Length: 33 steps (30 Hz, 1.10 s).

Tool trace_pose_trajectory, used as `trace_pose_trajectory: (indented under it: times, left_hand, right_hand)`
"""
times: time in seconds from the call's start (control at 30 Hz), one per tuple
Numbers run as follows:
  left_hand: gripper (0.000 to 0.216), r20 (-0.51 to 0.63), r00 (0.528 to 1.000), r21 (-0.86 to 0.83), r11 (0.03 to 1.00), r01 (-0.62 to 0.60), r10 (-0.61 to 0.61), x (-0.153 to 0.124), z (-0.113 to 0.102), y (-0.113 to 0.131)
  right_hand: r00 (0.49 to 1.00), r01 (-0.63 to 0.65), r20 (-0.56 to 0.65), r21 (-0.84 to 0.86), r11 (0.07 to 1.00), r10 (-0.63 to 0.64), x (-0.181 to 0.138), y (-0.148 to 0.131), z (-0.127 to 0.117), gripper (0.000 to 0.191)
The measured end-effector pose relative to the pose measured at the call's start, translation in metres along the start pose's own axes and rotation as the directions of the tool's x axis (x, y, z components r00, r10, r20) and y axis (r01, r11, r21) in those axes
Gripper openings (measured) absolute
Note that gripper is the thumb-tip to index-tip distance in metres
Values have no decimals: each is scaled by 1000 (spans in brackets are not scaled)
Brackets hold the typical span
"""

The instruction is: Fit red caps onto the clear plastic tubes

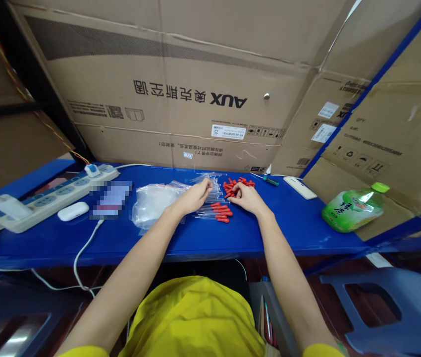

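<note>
My left hand point(195, 196) rests on the blue shelf point(181, 238) with its fingers curled, pinching a clear thin tube from the bunch of clear tubes point(210, 184) lying beside it. My right hand point(245, 197) lies next to a loose pile of small red caps point(237, 184), its fingertips pinched on one of them. In front of both hands lie several clear tubes with red caps fitted point(221, 212). A heap of small clear plastic bags point(153, 201) sits just left of my left hand.
A white power strip point(52, 197) and a white earbud case point(73, 211) lie at the left, with a cable hanging off the edge. A green drink bottle point(353, 209) lies on its side at right. Cardboard boxes point(195, 99) wall the back. A blue plastic stool point(389, 307) stands lower right.
</note>
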State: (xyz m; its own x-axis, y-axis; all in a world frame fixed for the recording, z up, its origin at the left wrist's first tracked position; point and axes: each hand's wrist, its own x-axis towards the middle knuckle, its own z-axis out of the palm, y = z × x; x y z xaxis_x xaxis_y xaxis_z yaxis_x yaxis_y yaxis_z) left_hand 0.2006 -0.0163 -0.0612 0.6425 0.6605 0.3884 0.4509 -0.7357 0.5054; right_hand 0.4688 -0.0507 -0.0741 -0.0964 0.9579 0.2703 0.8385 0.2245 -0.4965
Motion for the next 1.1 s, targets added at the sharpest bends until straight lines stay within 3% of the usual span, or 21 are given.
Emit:
trace_pose_trajectory:
  times: [0.17, 0.43, 0.67, 0.77, 0.87, 0.97, 1.1]
  left_hand:
    - [30, 15, 998, 33, 997, -67, 66, -1, -1, 6]
    - [28, 47, 999, 142, 990, 3, -10, -2, 0, 8]
    - [32, 70, 997, 179, 983, 29, -42, -2, -1, 13]
    - [32, 75, 996, 187, 982, 38, -53, -2, -2, 15]
    - [32, 71, 996, 181, 983, 40, -54, -2, -2, 16]
    - [33, 46, 998, 155, 987, 39, -46, -1, -2, 15]
    - [33, -7, 1000, 91, 996, 7, -6, -1, -1, 14]
  right_hand:
    - [1000, 12, -3, 9, 1000, -12, 2, 2, 3, 24]
    - [999, 20, -43, 212, 977, -11, 5, 0, 3, 19]
    - [989, 73, -145, 250, 965, -37, 5, -6, -4, 9]
    - [978, 95, -204, 295, 951, -34, 5, -13, -7, 18]
    - [975, 116, -221, 461, 880, -13, 3, -24, -7, 30]
    - [984, 111, -179, 615, 781, 1, 1, -35, -3, 41]
    - [992, 86, -123, 650, 755, -6, -1, -42, 4, 47]
